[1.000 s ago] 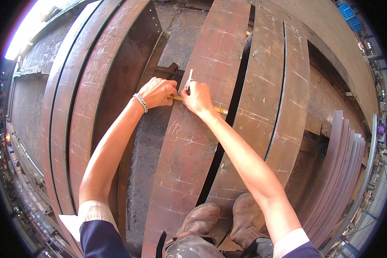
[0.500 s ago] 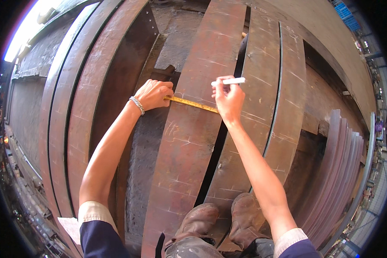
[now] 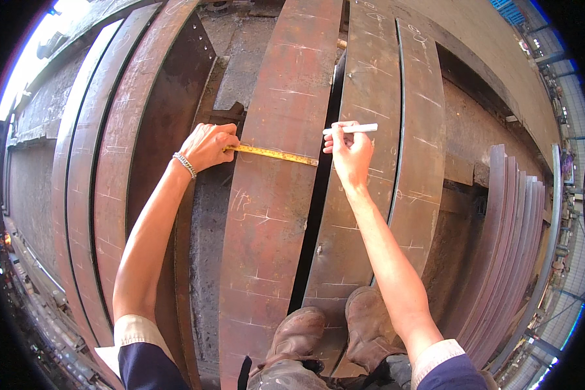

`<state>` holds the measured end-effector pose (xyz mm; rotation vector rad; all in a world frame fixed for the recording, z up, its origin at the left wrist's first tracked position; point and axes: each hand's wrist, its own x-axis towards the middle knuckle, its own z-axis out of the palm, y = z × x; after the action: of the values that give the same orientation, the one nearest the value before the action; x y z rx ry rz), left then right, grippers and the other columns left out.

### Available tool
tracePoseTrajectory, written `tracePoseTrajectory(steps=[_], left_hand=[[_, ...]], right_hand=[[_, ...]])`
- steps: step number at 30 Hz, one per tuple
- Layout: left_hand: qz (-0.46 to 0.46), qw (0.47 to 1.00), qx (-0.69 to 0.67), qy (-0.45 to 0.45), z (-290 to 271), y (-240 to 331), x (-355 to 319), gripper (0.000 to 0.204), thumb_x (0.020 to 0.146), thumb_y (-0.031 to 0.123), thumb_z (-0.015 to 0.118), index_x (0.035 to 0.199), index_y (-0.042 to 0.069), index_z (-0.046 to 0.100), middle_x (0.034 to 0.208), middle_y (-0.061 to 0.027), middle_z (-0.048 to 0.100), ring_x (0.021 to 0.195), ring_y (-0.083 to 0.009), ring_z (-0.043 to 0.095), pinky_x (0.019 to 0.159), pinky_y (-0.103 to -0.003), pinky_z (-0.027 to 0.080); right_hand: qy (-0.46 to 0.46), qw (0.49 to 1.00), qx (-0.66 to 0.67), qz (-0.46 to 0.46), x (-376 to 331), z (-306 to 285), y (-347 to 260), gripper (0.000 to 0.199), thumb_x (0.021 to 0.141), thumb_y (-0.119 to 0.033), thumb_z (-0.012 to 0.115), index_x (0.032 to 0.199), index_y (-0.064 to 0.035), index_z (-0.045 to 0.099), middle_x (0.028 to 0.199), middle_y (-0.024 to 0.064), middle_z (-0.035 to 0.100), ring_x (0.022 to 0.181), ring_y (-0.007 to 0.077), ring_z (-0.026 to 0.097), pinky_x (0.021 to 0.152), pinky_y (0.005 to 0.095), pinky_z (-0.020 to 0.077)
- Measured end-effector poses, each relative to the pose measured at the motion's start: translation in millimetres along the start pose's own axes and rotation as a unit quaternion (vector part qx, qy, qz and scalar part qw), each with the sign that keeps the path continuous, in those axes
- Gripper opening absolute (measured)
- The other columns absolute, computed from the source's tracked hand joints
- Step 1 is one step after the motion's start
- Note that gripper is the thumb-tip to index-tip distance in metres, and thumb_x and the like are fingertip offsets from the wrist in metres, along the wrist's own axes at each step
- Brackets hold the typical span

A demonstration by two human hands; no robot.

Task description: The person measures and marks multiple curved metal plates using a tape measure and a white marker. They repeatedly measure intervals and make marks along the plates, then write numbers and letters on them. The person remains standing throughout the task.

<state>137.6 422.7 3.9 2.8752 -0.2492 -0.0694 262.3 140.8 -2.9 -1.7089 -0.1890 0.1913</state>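
At the far left, rust-brown steel beams [image 3: 115, 185] run lengthwise, side by side; next comes the left hand [image 3: 208, 146], a chain bracelet [image 3: 186, 164] at its wrist, its fingers curled closed and pinching one end of a yellow measuring tape [image 3: 276, 154]; the tape lies crosswise over a chalk-marked steel beam [image 3: 257, 240], its other end near that beam's right edge; lower down, brown leather boots [image 3: 297, 335] point away from the wearer; farther right, the right hand [image 3: 350, 153], apart from the tape, has thumb and fingers closed on a white marking stick [image 3: 359, 128], held above the neighbouring beam [image 3: 370, 84]; at the far right, long steel bars [image 3: 497, 227] stand closely ranked.
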Motion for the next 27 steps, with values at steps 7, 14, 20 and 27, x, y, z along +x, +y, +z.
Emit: tracePoseTrajectory(steps=[7,14,20,27], left_hand=[[-0.004,1.000,0.001,-0.011,-1.5,-0.2,0.2,0.013,0.077,0.014,0.071,0.087,0.007,0.076,0.086,-0.0022,0.064,0.069,-0.0238,0.067,0.062,-0.038,0.053],[-0.005,1.000,0.002,-0.017,-2.7,0.1,2.2,0.013,0.076,0.014,0.071,0.086,0.007,0.076,0.084,-0.0027,0.064,0.069,-0.0243,0.067,0.063,-0.039,0.053],[-0.005,1.000,-0.007,-0.009,0.8,-1.9,1.5,0.013,0.076,0.014,0.071,0.086,0.008,0.076,0.084,-0.0022,0.064,0.068,-0.0241,0.066,0.062,-0.038,0.053],[-0.005,1.000,-0.005,-0.010,-1.6,-0.6,1.6,0.014,0.074,0.013,0.073,0.086,0.006,0.076,0.085,-0.0030,0.064,0.069,-0.0234,0.066,0.062,-0.037,0.053]], right_hand=[[-0.032,0.999,0.004,0.015,-1.4,14.7,3.1,0.011,0.098,-0.011,0.062,0.097,-0.0001,0.064,0.078,0.0087,0.072,0.065,0.0117,0.069,0.057,0.0264,0.0573],[-0.235,0.966,-0.065,0.083,7.4,42.7,10.2,0.020,0.094,-0.018,0.063,0.090,0.0006,0.065,0.075,0.0094,0.071,0.065,0.0139,0.069,0.059,0.0303,0.0541],[-0.274,0.952,-0.134,0.022,16.2,60.0,27.9,0.019,0.088,-0.019,0.064,0.088,0.0005,0.065,0.076,0.0170,0.071,0.073,0.0291,0.072,0.069,0.0393,0.0537],[-0.275,0.949,-0.154,0.007,15.7,60.2,28.3,0.020,0.087,-0.019,0.065,0.088,0.0014,0.065,0.075,0.0190,0.070,0.073,0.0320,0.071,0.068,0.0409,0.0529]])
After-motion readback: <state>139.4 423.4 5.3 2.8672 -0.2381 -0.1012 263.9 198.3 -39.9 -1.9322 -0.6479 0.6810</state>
